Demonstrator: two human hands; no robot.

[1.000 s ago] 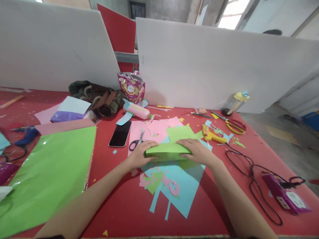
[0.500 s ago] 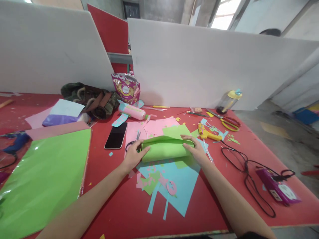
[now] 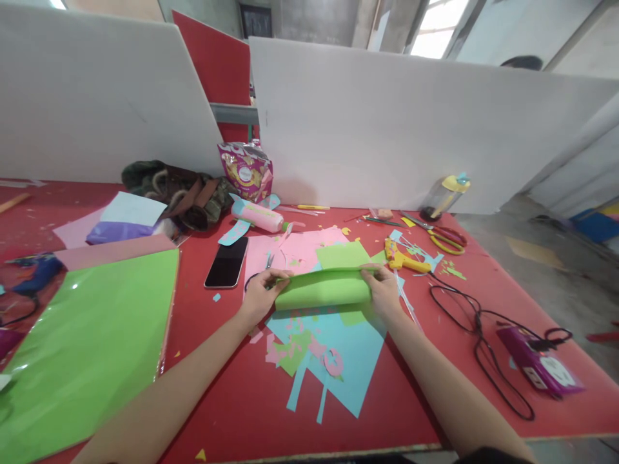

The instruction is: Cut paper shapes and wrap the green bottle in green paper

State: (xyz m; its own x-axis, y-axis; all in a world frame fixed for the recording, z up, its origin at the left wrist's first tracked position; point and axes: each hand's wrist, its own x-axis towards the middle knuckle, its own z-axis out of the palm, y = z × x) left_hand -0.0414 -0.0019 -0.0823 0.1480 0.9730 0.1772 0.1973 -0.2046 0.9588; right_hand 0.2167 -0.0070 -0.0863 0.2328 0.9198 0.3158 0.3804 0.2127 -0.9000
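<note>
A curled sheet of green paper [image 3: 323, 290] spans the space between my two hands. At its left end, my left hand [image 3: 264, 293] pinches the upper edge between thumb and fingers. My right hand [image 3: 384, 290] grips the right end the same way, its fingertips on the top edge. Blue paper [image 3: 358, 361] lies below, with pink and green scraps and a pink paper ring [image 3: 333, 363] on it. Behind the curled sheet are pink paper [image 3: 309, 243] and a flat green piece [image 3: 343, 255]. Dark-handled scissors [image 3: 269, 261] are partly hidden by my left hand.
A phone [image 3: 226, 263] and a large green sheet pack [image 3: 97, 341] lie to the left. To the right are a yellow glue gun [image 3: 405, 258], its looping cord, a purple power strip [image 3: 540, 362] and red-and-yellow-handled scissors [image 3: 447, 240]. White boards [image 3: 387, 129] stand along the back.
The green paper has been curled over, and its upper edge is now drawn down closer to the front part. Both hands have shifted from flat-sided holds to pinches at its ends.
</note>
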